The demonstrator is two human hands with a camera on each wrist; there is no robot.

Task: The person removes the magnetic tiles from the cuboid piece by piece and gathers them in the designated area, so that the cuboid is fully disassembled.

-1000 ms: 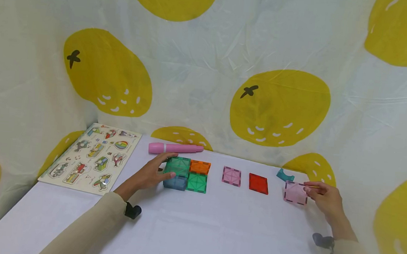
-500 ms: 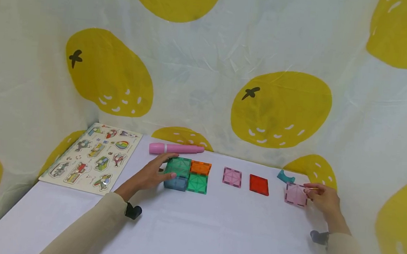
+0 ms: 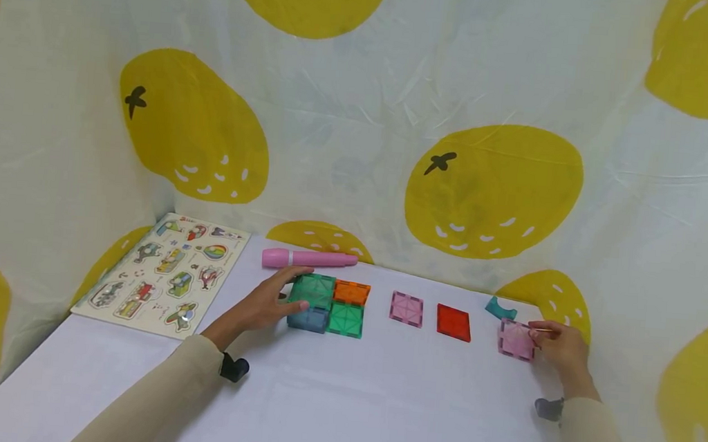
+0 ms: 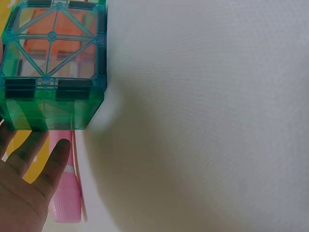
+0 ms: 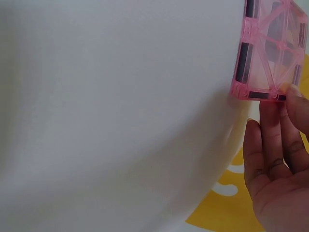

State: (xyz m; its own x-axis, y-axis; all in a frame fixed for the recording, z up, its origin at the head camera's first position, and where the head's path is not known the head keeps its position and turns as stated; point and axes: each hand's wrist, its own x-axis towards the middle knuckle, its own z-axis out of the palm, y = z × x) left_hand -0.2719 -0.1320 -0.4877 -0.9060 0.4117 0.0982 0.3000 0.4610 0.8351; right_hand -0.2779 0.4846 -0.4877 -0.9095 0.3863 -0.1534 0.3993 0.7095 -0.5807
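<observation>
My left hand [image 3: 263,303] grips a box of clear magnetic tiles [image 3: 313,291] between thumb and fingers. Its upper face is green-teal, and a blue tile [image 3: 307,319] shows below. An orange tile [image 3: 351,292] and a green tile [image 3: 346,319] adjoin on the right. In the left wrist view, fingers reach to the side of the box [image 4: 53,58]; the thumb is mostly out of frame. At the right, my right hand [image 3: 563,352] pinches the edge of a pink magnetic tile [image 3: 516,340]. The right wrist view shows thumb and fingertips at the pink tile's corner [image 5: 275,48].
Between the hands lie another pink tile [image 3: 406,309] and a red tile [image 3: 453,323]. A teal curved piece [image 3: 500,308] sits behind the held tile. Along the back edge is a pink pen-like tube [image 3: 308,260]. A picture puzzle board [image 3: 162,275] occupies the left side.
The held pink tile and right hand have moved slightly nearer the table, and the tile looks flatter. The left hand keeps its grip on the box. The head view has shifted slightly.
</observation>
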